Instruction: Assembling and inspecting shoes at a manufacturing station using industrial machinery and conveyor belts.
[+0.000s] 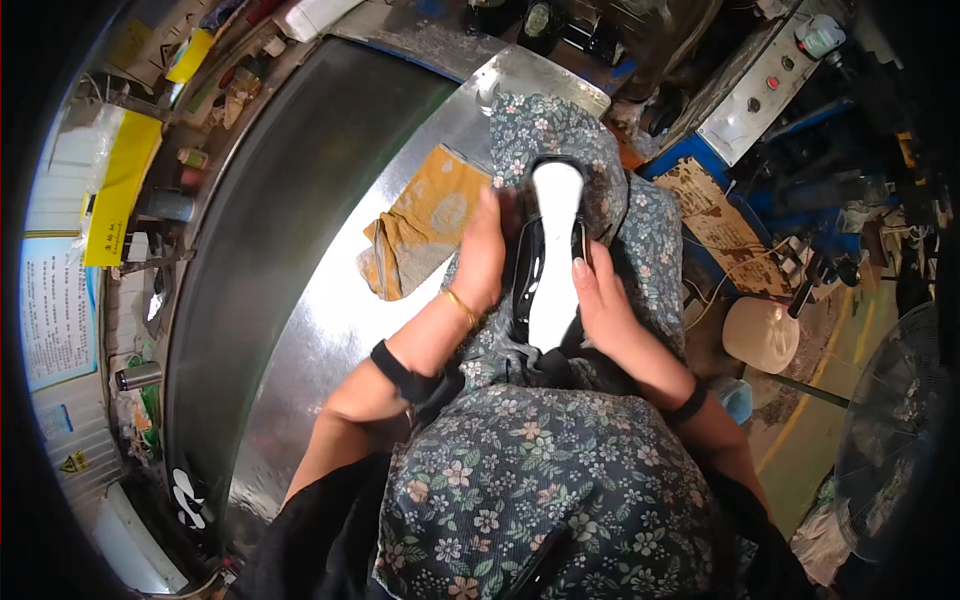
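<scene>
A glossy black shoe (pixel 524 275) with a white insole (pixel 556 240) rests over the flower-patterned cloth in front of me, its long axis pointing away. My right hand (pixel 606 308) holds the shoe's right side, thumb along the edge and the other fingers mostly hidden. Beside the left side is my left hand (pixel 481 248), thumb stretched out and clear of the shoe. Its other fingers are shadowed and smeared, so any contact with the shoe is uncertain. A yellow-and-grey cloth (pixel 425 222) lies left of this hand on the metal surface.
A dark belt-like band (pixel 290 190) curves along the left of the shiny metal tabletop (pixel 335 265). Black-and-white shoes (pixel 187 500) sit at the lower left. On the right are a control box (pixel 765 90), a beige plastic jug (pixel 760 335) and a caged fan (pixel 890 430).
</scene>
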Tool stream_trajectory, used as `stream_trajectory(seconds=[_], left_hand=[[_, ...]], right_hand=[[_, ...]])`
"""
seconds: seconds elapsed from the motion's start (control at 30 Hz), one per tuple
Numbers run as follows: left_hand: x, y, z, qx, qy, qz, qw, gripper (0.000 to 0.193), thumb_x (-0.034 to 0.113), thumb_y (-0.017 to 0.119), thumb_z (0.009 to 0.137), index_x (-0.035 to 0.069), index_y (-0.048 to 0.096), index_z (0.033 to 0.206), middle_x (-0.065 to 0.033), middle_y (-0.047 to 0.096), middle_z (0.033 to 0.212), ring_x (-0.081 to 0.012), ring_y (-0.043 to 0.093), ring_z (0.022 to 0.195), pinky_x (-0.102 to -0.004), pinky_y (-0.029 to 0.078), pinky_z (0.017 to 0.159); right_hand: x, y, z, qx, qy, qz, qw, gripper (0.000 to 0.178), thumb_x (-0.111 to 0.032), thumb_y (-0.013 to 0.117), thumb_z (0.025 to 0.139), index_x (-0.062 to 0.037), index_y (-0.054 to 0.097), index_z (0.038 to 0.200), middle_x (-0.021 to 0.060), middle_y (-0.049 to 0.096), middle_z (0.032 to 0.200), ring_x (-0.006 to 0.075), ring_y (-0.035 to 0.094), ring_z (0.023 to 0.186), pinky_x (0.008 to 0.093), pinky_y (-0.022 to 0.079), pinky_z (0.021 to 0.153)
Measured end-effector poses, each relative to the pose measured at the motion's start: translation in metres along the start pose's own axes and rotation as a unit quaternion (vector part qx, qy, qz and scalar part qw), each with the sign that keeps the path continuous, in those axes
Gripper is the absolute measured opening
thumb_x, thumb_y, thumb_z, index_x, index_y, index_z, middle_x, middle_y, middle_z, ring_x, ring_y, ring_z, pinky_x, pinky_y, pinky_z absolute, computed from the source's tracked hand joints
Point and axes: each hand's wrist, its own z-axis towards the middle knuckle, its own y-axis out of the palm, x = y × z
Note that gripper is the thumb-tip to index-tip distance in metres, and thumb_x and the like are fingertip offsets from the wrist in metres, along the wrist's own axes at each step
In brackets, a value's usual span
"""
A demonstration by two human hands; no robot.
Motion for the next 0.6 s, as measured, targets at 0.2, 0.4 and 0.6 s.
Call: stream_trajectory(seconds=[0.2, 0.4, 0.6], left_hand=[[0.066, 0.06, 0.027, -0.196, -0.214, -0.053, 0.956, 0.051, 0.046, 0.041, 0.102, 0.002, 0.066, 0.105, -0.0082, 0.069, 0.093, -0.0187, 0.065, 0.082, -0.0299, 0.053, 0.077], [0.033, 0.027, 0.046, -0.121, -0.045, 0.078, 0.989, 0.031, 0.028, 0.045, 0.098, 0.005, 0.065, 0.103, -0.0048, 0.066, 0.089, -0.0162, 0.062, 0.078, -0.0299, 0.051, 0.073], [0.025, -0.02, 0.031, -0.189, -0.154, -0.282, 0.928, 0.033, 0.039, 0.055, 0.093, 0.008, 0.067, 0.097, -0.0089, 0.07, 0.09, -0.0241, 0.066, 0.08, -0.0374, 0.054, 0.079]], right_hand=[[0.0, -0.036, 0.122, -0.049, 0.246, -0.051, 0.967, 0.054, -0.047, 0.03, 0.104, -0.0031, 0.061, 0.109, 0.0233, 0.066, 0.096, 0.0355, 0.066, 0.087, 0.0467, 0.052, 0.074], [-0.045, 0.018, 0.121, -0.057, -0.019, -0.418, 0.907, 0.026, -0.023, 0.043, 0.1, -0.0032, 0.059, 0.103, 0.0161, 0.067, 0.097, 0.0389, 0.064, 0.088, 0.0473, 0.05, 0.074], [-0.008, 0.012, 0.068, 0.005, 0.116, 0.126, 0.985, 0.031, -0.022, 0.058, 0.096, -0.0021, 0.055, 0.12, 0.0116, 0.06, 0.11, 0.0182, 0.062, 0.089, 0.0371, 0.051, 0.076]])
